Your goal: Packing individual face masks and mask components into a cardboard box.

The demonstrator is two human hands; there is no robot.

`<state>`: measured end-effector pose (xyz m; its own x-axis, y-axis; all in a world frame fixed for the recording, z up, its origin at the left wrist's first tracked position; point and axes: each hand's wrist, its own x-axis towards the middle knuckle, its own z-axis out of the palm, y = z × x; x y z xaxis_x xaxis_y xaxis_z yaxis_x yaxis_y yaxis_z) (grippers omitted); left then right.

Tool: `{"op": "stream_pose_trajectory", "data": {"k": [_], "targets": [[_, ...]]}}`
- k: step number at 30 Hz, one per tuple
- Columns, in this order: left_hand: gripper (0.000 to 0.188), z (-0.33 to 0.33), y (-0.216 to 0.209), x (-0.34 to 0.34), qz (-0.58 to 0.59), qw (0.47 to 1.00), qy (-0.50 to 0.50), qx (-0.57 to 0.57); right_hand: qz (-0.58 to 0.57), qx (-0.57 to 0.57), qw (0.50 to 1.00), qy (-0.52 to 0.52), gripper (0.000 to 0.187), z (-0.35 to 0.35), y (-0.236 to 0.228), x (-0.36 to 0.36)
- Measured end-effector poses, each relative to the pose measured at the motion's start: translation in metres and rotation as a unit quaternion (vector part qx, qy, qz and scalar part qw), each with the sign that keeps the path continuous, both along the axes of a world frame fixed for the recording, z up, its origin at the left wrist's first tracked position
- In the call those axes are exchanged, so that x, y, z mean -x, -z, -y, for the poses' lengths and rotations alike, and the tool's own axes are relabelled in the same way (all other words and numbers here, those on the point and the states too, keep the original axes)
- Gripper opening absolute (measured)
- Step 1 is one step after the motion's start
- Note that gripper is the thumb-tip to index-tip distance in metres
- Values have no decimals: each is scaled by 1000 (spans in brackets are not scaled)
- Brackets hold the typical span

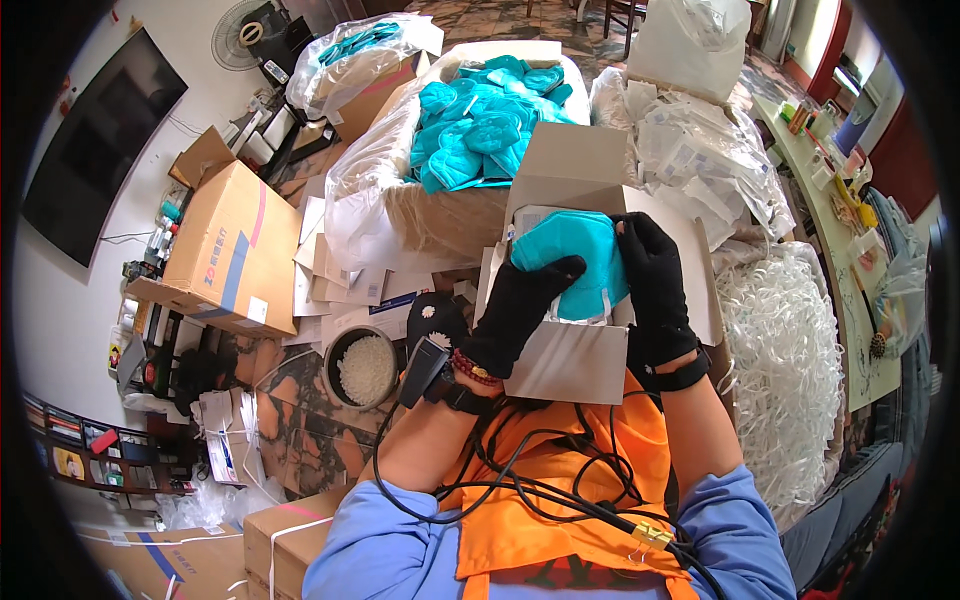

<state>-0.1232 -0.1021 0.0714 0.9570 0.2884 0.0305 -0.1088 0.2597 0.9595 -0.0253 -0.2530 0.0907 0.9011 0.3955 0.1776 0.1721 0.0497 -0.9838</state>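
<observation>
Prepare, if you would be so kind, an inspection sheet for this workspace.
Surface: patterned floor, partly covered by boxes and papers.
Job's things: teal mask at an open white box; more masks heaped in a lined carton behind.
Clutter: white straps piled at right; white pellets in a round bowl.
Hands: left hand and right hand, black-gloved, both holding the mask.
Cables: black cables loop over an orange apron.
Surroundings: wall screen and fan at left.

At the left hangs a wide black screen. Far left, there is a fan. Nearer, a round bowl holds small white grains, perhaps plastic. On the right is a pale green table.
</observation>
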Motion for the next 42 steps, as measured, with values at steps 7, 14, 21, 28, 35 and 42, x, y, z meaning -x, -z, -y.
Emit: {"op": "stream_pose_trajectory", "data": {"k": [7, 14, 21, 28, 35, 42], "targets": [[30, 4, 1, 1, 63, 991, -94, -68, -146, -144, 976, -77, 49, -2, -18, 25], [33, 0, -21, 18, -111, 987, 0, -117, -226, -75, 969, -61, 61, 12, -11, 32], [18, 10, 0, 15, 78, 966, -81, -231, -19, -66, 997, -21, 58, 6, 6, 24], [22, 14, -16, 13, 143, 933, -128, -304, -42, -8, 999, 28, 37, 0, 10, 33], [34, -7, -15, 7, 54, 987, -114, -95, -1, 22, 998, -53, 14, 1, 7, 26], [40, -21, -39, 15, 30, 994, -93, 47, 199, 154, 968, -3, 37, 22, -3, 29]]}}
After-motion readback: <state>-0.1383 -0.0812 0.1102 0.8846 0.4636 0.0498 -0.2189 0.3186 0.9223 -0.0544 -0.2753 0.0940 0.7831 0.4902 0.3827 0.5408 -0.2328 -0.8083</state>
